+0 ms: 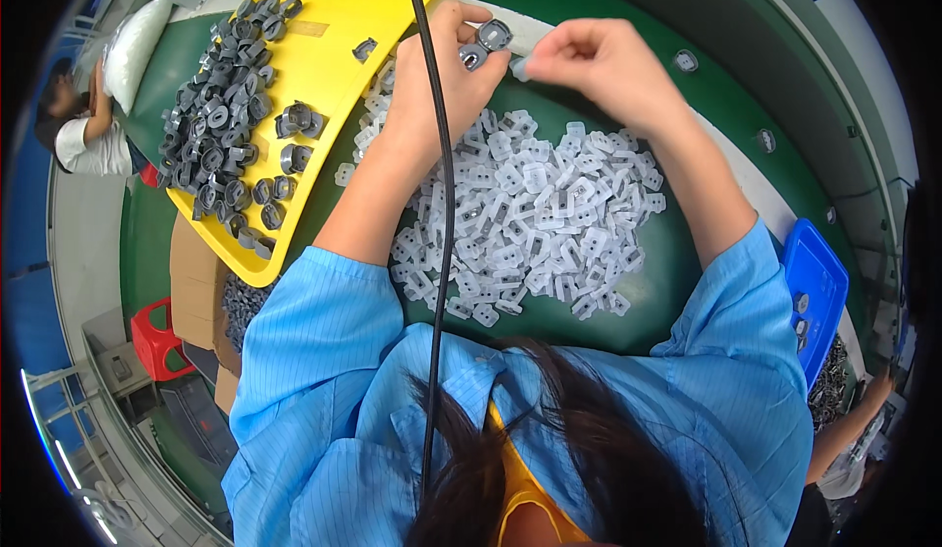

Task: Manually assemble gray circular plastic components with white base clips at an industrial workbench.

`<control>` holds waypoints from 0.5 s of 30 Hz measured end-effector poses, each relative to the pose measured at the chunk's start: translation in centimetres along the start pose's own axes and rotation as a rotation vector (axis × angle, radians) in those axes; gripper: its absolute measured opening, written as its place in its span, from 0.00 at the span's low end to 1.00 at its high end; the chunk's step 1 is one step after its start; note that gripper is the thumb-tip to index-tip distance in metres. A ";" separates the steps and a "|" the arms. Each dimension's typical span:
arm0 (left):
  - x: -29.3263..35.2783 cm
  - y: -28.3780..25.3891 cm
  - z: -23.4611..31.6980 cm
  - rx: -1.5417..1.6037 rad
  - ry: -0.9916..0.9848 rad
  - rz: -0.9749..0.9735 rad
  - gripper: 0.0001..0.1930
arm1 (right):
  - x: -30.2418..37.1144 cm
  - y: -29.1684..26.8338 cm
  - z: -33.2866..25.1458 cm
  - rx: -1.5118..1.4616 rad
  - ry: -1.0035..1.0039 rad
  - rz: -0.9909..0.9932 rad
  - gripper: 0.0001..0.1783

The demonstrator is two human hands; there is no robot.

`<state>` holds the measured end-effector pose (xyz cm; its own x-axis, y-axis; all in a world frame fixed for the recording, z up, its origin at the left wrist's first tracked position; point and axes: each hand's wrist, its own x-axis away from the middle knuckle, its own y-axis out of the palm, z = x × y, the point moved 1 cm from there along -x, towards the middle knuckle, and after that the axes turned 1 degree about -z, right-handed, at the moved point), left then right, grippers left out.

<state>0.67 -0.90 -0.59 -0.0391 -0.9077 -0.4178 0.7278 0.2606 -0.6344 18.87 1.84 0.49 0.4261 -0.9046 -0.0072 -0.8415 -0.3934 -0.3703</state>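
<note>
My left hand (pixel 432 91) is closed around two small dark grey plastic housings, a rounded housing (pixel 495 34) at the fingertips and a second housing (pixel 473 55) by the thumb. Close to its right, my right hand (pixel 603 66) pinches a small translucent white plastic piece (pixel 520 68), which sits just beside the left thumb. Below both hands spreads a heap of similar translucent white pieces (pixel 540 204) on the green tabletop (pixel 648 297). A yellow tray (pixel 339 32) at the left carries a pile of dark grey housings (pixel 211 120).
A black cable (pixel 444 223) hangs across the view, passing over my left hand. At the right lies a blue tray (pixel 829 272) with a few grey parts. Cardboard boxes (pixel 196 287) and a red stool (pixel 152 346) stand lower left. Other people (pixel 93 145) work at both sides.
</note>
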 end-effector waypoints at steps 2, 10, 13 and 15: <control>0.2 0.2 0.4 0.010 0.037 0.009 0.17 | 0.0 -0.8 -0.7 -0.244 0.001 0.067 0.11; 0.6 0.8 2.2 0.031 0.224 0.033 0.16 | -0.5 0.5 0.6 -0.222 -0.115 0.117 0.14; 0.5 0.8 2.3 0.059 0.225 0.049 0.16 | 0.0 0.0 -0.2 0.083 -0.130 0.166 0.15; 0.4 0.6 2.6 0.071 0.234 0.051 0.16 | -0.7 0.3 0.3 0.027 -0.203 0.277 0.14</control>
<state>2.90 -1.91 0.56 -0.1528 -0.7911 -0.5922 0.7788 0.2725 -0.5650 18.47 2.40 0.08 0.2428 -0.9244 -0.2943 -0.9263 -0.1308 -0.3533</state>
